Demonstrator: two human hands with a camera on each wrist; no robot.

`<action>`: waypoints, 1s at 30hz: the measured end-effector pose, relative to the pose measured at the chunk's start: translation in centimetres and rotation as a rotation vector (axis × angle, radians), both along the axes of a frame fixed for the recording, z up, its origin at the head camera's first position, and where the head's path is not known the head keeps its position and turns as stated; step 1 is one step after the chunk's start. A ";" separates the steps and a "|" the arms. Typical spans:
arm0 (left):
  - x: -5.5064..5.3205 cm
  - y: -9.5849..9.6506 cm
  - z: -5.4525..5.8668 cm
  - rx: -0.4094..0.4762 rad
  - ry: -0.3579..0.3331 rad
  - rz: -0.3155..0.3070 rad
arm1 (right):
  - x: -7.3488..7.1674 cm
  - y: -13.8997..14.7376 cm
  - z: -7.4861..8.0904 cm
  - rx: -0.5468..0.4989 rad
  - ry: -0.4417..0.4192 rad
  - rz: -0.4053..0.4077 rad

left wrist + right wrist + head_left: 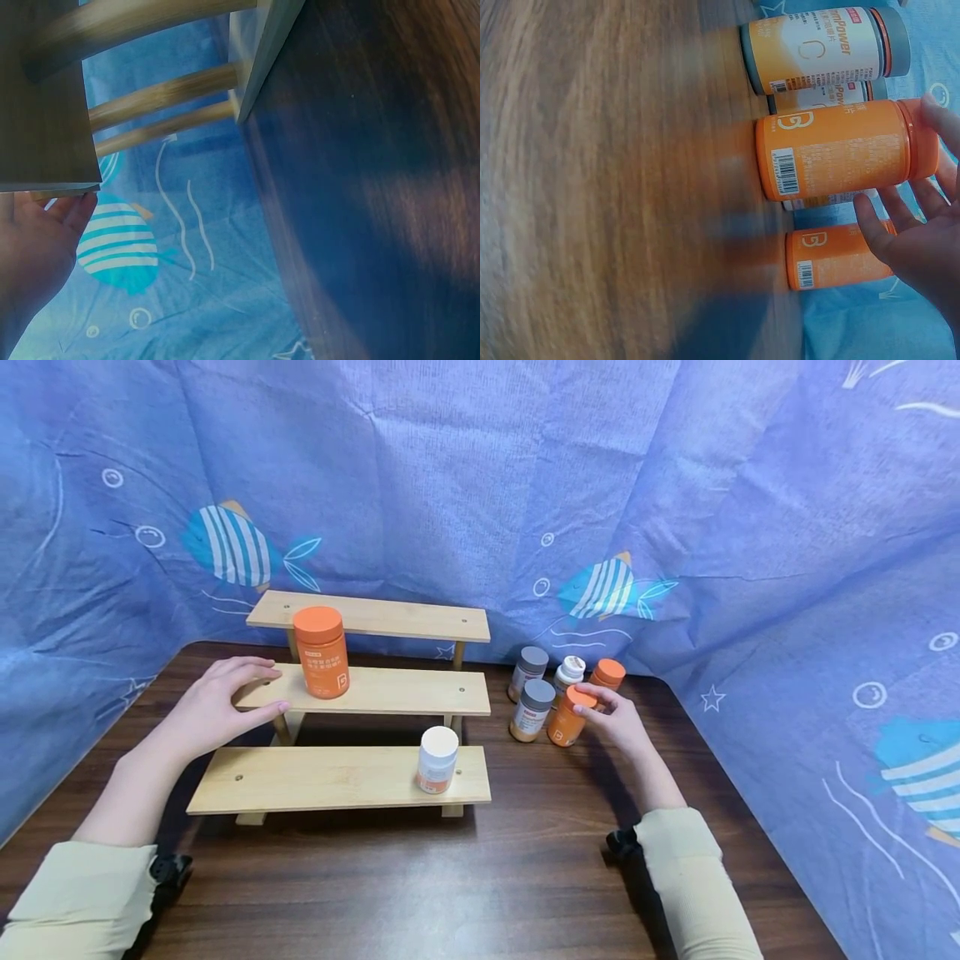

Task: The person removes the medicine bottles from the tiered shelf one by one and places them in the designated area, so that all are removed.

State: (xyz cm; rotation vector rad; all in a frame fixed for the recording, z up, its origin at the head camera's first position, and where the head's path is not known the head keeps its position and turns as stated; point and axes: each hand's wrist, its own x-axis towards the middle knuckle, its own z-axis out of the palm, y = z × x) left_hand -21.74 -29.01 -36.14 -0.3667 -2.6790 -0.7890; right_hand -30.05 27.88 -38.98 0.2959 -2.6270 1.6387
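Observation:
My left hand is at the left end of the middle shelf, thumb and fingers spread apart, nothing held. Its fingertips are right at the shelf's end in the left wrist view. On that shelf stands a large orange bottle, just right of the hand. My right hand holds an orange bottle by its lid, thumb in front and other fingers passing behind. That bottle is upright, its base close over the dark table. A grey-lidded bottle stands beside it.
A three-step wooden rack stands left of centre; a white bottle sits on its bottom shelf. Behind the held bottle are another grey-lidded bottle, a white-capped bottle and another orange bottle. A blue fish-print curtain surrounds the table.

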 end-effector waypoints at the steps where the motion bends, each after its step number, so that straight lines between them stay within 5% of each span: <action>1: 0.0 0.0 0.0 0.002 -0.001 -0.001 | 0.1 0.0 0.0 -0.015 0.002 0.008; 19: 0.2 0.1 0.1 0.003 -0.010 0.000 | 1.7 -1.4 3.7 -0.070 0.047 0.057; 30: 0.1 0.0 0.1 0.000 -0.017 0.001 | 3.7 -3.4 7.2 -0.074 -0.005 0.016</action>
